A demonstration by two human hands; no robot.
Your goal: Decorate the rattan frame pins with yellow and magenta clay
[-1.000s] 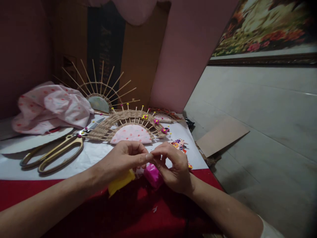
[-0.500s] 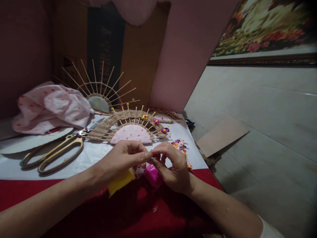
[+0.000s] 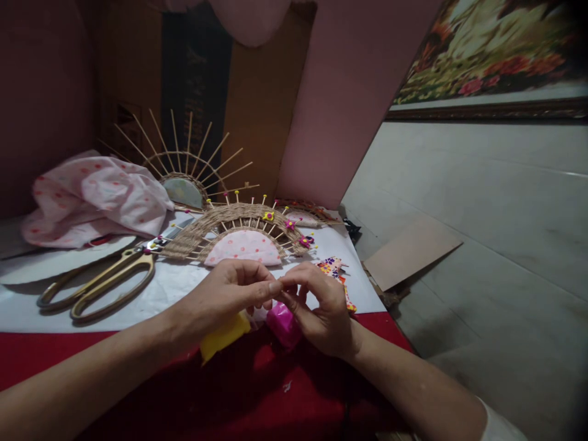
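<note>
Almost nothing had moved since the earlier frame; the fingertips had shifted only slightly. The left hand [image 3: 234, 288] and right hand [image 3: 321, 309] met tip to tip, thumbs and forefingers in a pinch; whatever might have sat between them was too small to make out, so I could not tell if they gripped anything. A yellow packet [image 3: 223, 338] lay below the left palm, a magenta packet [image 3: 283, 324] beneath the gap.

Any tiny piece there could have slipped if one pinch loosened, and dropped among the packets. Knuckles pushed forward could have knocked the woven twine fan [image 3: 197, 229] just beyond, perhaps loosening its small flowers [image 3: 269, 216].

Under the fan spread a white sheet [image 3: 169, 306], over red cloth [image 3: 257, 398] nearer the body. Gold-handled scissors [image 3: 122, 266] lay to the left, near crumpled dotted fabric [image 3: 101, 196]. Behind stood a bare-spoked frame [image 3: 187, 193] and cardboard [image 3: 271, 104]; to the right, a tiled wall [image 3: 505, 184] carried a framed flower picture [image 3: 496, 61].
</note>
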